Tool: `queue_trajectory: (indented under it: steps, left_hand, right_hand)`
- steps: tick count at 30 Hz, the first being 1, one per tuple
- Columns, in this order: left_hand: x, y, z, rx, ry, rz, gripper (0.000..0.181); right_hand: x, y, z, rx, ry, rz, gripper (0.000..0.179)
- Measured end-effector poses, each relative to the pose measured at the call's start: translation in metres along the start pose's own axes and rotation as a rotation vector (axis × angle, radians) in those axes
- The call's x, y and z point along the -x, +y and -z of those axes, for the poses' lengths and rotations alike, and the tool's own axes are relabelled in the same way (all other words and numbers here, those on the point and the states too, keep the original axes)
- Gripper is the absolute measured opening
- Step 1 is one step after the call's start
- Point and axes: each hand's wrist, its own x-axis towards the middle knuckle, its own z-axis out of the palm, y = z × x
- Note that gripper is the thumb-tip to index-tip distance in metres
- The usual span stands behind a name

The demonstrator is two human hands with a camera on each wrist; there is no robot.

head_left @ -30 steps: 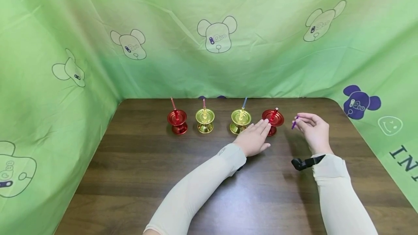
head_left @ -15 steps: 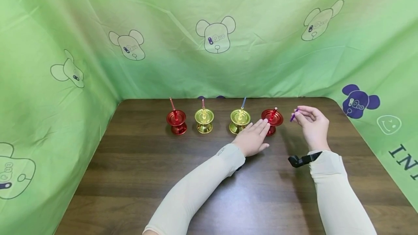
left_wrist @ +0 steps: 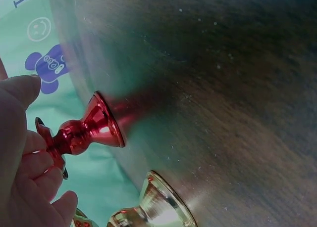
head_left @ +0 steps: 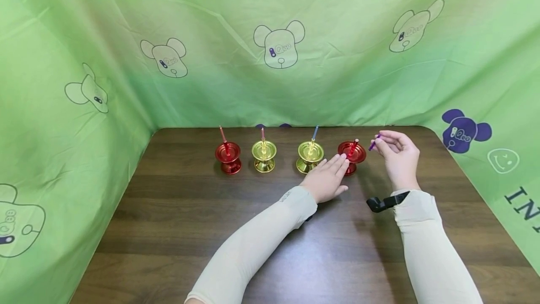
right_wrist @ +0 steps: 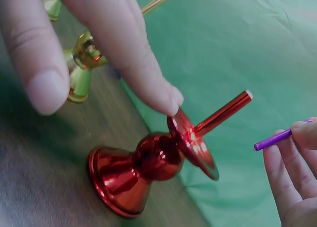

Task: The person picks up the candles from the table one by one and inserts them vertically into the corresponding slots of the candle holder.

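At the right end of a row stands a red candle holder (head_left: 356,152) with a narrow upright tube (right_wrist: 225,112) in its dish. My left hand (head_left: 326,181) reaches across to it, fingers extended, and touches the dish's near rim. In the left wrist view, the fingertips lie against the dish of the red holder (left_wrist: 79,135), above its base on the table. To its right, my right hand (head_left: 401,159) pinches a thin purple candle (right_wrist: 275,139) between thumb and fingers. One end of the candle sticks out toward the tube, apart from it and a little above the dish.
Left of the red holder stand a gold holder (head_left: 311,152) with a blue candle (head_left: 315,132), another gold holder (head_left: 264,151) with a pink candle, and a red holder (head_left: 228,153) with a pinkish-red candle. A green printed cloth (head_left: 219,83) hangs behind the wooden table (head_left: 177,238).
My right hand has moved left and slightly farther away, bringing the purple candle closer to the red holder's tube. The left hand stays at the rim.
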Motion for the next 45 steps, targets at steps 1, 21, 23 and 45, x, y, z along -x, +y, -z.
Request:
queue_trajectory:
  steps: [1, 21, 23, 45]
  left_hand:
    - [0.0, 0.0, 0.0, 0.0, 0.001, 0.001, 0.072]
    - [-0.001, -0.002, -0.003, 0.0, 0.008, 0.003, 0.07]
    - [-0.001, -0.002, -0.004, 0.002, 0.009, 0.002, 0.071]
    - [-0.004, -0.002, -0.009, -0.001, 0.024, 0.001, 0.068]
  right_hand:
    - [0.0, -0.001, -0.001, 0.001, -0.003, 0.001, 0.026]
    - [-0.002, -0.001, -0.017, -0.175, -0.028, 0.034, 0.024]
    - [-0.003, 0.0, -0.02, -0.179, -0.023, 0.036, 0.024]
    - [-0.006, 0.007, -0.028, -0.114, -0.051, 0.051, 0.029]
